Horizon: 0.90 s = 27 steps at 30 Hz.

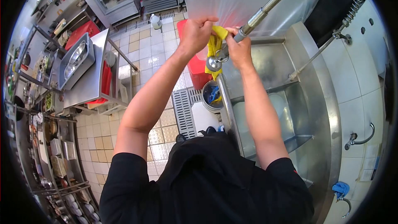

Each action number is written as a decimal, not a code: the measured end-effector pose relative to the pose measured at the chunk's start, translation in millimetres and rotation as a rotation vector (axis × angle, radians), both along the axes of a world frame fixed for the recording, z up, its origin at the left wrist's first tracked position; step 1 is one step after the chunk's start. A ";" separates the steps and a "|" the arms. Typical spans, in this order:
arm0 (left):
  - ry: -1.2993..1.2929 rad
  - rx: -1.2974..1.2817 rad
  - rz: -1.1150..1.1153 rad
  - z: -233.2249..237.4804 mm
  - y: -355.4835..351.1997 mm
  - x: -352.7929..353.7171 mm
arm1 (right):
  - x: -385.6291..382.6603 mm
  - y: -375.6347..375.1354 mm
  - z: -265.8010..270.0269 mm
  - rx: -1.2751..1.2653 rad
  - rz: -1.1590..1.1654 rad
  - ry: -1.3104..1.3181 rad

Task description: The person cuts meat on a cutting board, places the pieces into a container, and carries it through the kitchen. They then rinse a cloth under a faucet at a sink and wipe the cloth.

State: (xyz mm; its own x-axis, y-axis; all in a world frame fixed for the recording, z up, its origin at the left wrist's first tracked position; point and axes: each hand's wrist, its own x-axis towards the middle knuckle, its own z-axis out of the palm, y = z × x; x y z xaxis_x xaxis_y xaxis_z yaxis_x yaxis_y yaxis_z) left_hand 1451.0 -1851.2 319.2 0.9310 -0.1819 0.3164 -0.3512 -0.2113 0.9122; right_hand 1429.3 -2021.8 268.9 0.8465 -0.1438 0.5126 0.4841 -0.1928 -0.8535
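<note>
A yellow cloth (pixel 214 46) hangs between my hands, draped along the spray head (pixel 214 63) of a pre-rinse tap at the sink's left edge. My left hand (pixel 196 35) is closed at the cloth's upper left side; its grip is partly hidden. My right hand (pixel 240 52) is wrapped round the sprayer just below its metal hose (pixel 269 10), with the cloth's upper end by its thumb and fingers. The sprayer's round metal face points toward me.
A steel sink (pixel 300 116) lies to the right, with a wall tap (pixel 358 137) beyond. Below the sprayer stand a red bin (pixel 198 72) and a metal bucket (pixel 212 95) with blue items. At left, a steel table (pixel 89 83) carries a grey tub (pixel 76 61).
</note>
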 end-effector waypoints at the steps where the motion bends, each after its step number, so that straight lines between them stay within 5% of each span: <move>1: 0.000 0.001 -0.001 -3.0 7.7 1.4 | 2.2 -3.9 -0.6 -0.027 -0.014 -0.053; 8: -0.316 0.541 0.033 -25.0 25.0 -4.0 | 8.0 -10.6 -3.3 -0.044 0.069 -0.009; 10: -0.701 0.579 0.145 -40.2 26.5 13.1 | 13.5 -10.3 -13.8 -0.053 0.067 0.013; 14: -0.614 0.387 -0.024 -52.6 25.2 23.8 | 14.8 -4.2 -22.3 -0.017 0.054 -0.010; 18: -0.328 0.384 0.098 -60.7 26.5 27.9 | 6.3 2.4 -8.2 0.158 0.087 0.134; 20: -0.235 0.330 0.170 -65.4 28.1 33.7 | 6.9 8.0 -1.3 0.462 -0.118 0.006; 27: 0.061 0.395 0.239 -103.0 62.2 46.0 | 4.0 -6.4 20.7 0.704 -0.154 -0.068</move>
State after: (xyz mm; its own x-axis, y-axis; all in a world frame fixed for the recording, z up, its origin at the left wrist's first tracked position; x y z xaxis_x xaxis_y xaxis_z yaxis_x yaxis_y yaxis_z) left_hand 1497.0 -1789.1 216.2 0.9763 -0.0553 0.2092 -0.1983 -0.6152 0.7630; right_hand 1433.3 -2028.2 289.6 0.7598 -0.5740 0.3054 0.5520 0.3212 -0.7695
